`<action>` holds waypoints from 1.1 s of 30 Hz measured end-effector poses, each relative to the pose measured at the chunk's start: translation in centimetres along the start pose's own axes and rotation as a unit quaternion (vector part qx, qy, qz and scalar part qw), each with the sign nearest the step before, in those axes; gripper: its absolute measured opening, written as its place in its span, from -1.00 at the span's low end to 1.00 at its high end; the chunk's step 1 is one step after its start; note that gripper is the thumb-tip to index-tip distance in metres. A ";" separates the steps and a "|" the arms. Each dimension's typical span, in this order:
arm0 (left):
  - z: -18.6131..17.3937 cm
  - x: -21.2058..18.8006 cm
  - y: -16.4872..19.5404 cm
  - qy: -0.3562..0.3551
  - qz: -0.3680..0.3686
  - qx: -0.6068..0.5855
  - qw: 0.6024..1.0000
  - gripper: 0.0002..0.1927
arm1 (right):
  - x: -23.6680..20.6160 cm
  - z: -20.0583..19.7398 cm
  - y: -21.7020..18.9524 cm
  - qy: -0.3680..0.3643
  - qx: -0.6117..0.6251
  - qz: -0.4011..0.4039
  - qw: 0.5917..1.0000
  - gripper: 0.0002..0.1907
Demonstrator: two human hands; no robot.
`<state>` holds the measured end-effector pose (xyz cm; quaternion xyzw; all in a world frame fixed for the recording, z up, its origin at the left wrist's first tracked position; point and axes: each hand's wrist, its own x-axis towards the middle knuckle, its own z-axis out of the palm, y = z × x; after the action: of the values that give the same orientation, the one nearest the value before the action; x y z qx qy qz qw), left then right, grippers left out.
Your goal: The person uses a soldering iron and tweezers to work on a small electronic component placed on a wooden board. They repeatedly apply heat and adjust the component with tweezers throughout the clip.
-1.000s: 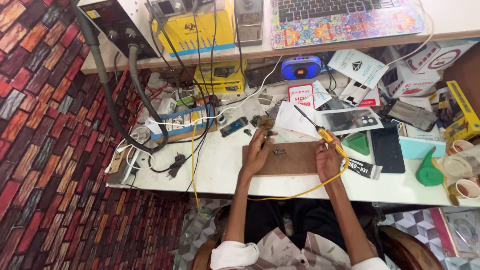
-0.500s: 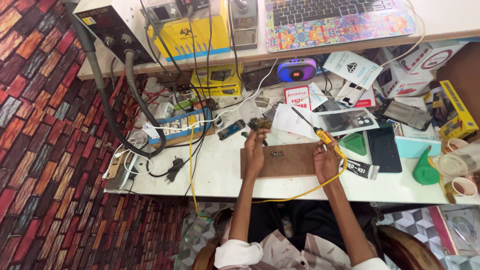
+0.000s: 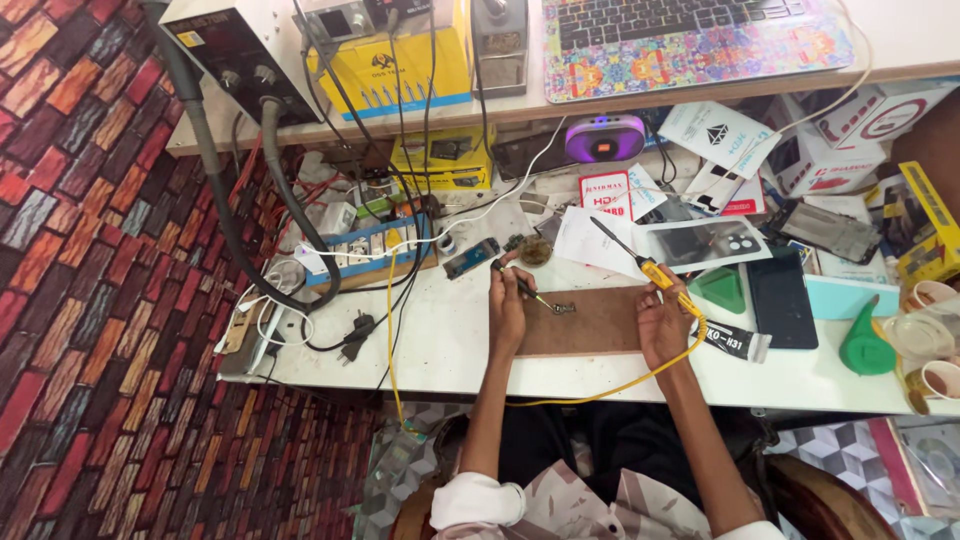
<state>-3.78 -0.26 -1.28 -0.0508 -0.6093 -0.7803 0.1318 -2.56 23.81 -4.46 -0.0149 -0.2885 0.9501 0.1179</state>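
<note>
A small metal part [image 3: 562,308] lies near the left end of a brown wooden board [image 3: 590,322] on a cluttered white workbench [image 3: 440,340], and it is being worked on from both sides. Slim tweezers [image 3: 522,288] are pinched between the fingers of the left hand [image 3: 507,310], which rests on the board's left edge; their tips are pointed down and to the right, at or just short of the part, though contact cannot be confirmed at this size. A yellow-handled soldering iron [image 3: 650,268] is gripped in the closed right hand [image 3: 663,325], its dark tip raised up and to the left of the grip, well apart from the part and above a sheet of white paper [image 3: 590,240]. A yellow cable [image 3: 600,392] is trailed from the handle down over the bench edge. A green funnel-shaped bottle [image 3: 865,345] and a dark phone [image 3: 780,298] are seen to the right of that hand. By appearances, the part is being steadied while the iron is held away; no joint can be made out, so the soldering is judged unfinished.
</note>
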 end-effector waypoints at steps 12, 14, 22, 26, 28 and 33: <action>-0.4 0.2 -0.3 0.024 -0.069 -0.060 0.996 -0.63 | -0.5 -0.1 0.3 -0.028 -0.066 -0.010 0.997 -0.62; -0.4 0.3 -0.4 0.035 -0.072 -0.050 0.996 -0.64 | -0.5 0.0 0.2 -0.029 -0.039 -0.017 0.999 -0.63; -0.4 0.3 -0.2 0.072 -0.076 -0.096 0.990 -0.67 | -0.4 -0.6 0.3 -0.043 -0.045 -0.029 0.998 -0.65; -0.1 0.2 0.2 0.069 -0.067 -0.047 0.994 -0.69 | -0.3 -0.6 0.4 -0.050 -0.054 -0.029 0.997 -0.66; -0.1 0.3 0.2 0.071 -0.066 -0.036 0.995 -0.69 | -0.3 -0.5 0.5 -0.043 -0.079 -0.039 0.995 -0.66; -0.4 0.2 -0.4 0.066 -0.053 -0.037 0.996 -0.65 | 0.0 -0.4 0.7 -0.055 -0.146 -0.054 0.986 -0.68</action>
<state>-4.00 -0.57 -1.71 0.0281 -0.5716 -0.8099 0.1285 -2.72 23.45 -5.24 0.0359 -0.4307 0.8892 0.1500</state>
